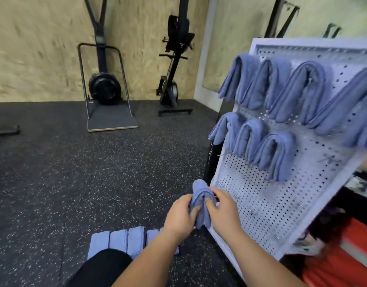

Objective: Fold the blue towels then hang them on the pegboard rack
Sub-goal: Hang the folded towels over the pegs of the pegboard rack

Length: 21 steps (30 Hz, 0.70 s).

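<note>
— Step in hand?

— Hanging, by the look of it. Gripping a folded blue towel (201, 196) from both sides: left hand (179, 214) curled round its left half, right hand (222, 211) pinching its right half. Held at 6 o'clock of the view, bent over like a saddle, just beside the lower left edge of the pegboard rack (267, 206).

— And the rest of the job?

— Well along, judging by the board. Seven hung towels (298, 90) at 2 to 3 o'clock, four in the top row, three beneath. Left to hang: a row of folded towels (120, 240) flat on the floor (54, 183) at 7 o'clock, partly hidden under the left forearm, so no sure count.

— Next move?

— Probably lifting toward 3 o'clock, spreading the fold and dropping it over a free peg. Looks like a bare wire hook (327, 159) right of the lower row, though blurred. Calls for keeping both grips firm so the layers stay together, and for centring the fold so the two sides hang even.

— Anything to read?

— Nothing legible. No brand or label visible on towel or rack. A pale mark on the dark post (209, 160) at the board's left edge, too blurred to make out. Same with the exercise machines (105, 85) at 11 to 12 o'clock.
</note>
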Motion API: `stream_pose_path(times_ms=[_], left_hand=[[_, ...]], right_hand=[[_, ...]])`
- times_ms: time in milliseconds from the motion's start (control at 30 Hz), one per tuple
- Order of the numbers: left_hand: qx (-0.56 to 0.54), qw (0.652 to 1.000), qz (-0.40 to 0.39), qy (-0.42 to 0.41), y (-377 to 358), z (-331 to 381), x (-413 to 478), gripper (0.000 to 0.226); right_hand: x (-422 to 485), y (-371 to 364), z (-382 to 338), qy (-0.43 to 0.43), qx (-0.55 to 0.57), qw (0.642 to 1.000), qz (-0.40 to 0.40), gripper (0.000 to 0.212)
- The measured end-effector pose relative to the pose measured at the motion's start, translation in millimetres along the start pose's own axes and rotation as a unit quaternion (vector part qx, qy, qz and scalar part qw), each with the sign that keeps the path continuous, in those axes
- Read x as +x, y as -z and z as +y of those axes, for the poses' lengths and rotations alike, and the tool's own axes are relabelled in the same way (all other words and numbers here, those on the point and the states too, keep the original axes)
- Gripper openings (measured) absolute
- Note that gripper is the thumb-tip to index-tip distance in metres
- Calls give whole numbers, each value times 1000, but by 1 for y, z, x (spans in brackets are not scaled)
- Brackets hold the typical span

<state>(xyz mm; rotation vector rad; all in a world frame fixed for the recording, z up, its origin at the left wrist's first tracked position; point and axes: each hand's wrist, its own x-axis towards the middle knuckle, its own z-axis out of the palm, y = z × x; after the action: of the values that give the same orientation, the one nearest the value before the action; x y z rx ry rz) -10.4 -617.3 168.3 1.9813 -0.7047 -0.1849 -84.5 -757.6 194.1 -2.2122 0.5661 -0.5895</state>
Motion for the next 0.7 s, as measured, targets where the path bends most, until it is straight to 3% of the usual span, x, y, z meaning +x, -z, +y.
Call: stream_pose_path(times_ms=[200,367,700], left_hand=[[-28,996,6,-89,-8,75,0,15],[-58,992,7,-110,-17,133,4,9],[-99,976,-11,-193,-33,225,5,14]], right_hand=[[-12,68,-24,21,-32,987,154,31],[-28,121,-46,43,-57,962,263,34],[-44,199,-66,55,-79,921,378,37]])
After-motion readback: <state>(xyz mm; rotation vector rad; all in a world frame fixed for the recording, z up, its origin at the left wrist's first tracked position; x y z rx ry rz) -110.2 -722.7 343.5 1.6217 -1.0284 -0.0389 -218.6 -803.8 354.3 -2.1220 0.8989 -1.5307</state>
